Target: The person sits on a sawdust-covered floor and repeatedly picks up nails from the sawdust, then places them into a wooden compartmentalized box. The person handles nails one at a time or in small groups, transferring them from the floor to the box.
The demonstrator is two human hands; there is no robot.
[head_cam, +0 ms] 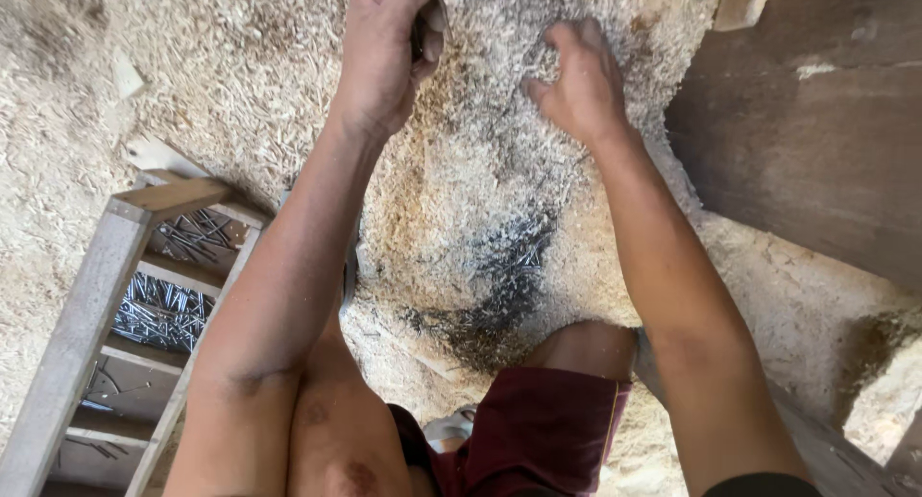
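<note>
Both my arms reach forward over a floor covered in pale wood shavings (451, 170). At the top middle, my left hand (384, 50) is closed around a small dark object (420, 31); I cannot tell what it is. My right hand (576, 79) rests with its fingers spread and dug into the shavings. Many thin dark nails (504, 266) lie scattered among the shavings between my arms, just past my knees.
A wooden tray with several compartments (106, 266) lies at the left and holds dark nails (158, 310). A large brown wooden board (816, 122) fills the right side. My knees and dark red shorts (538, 430) are at the bottom.
</note>
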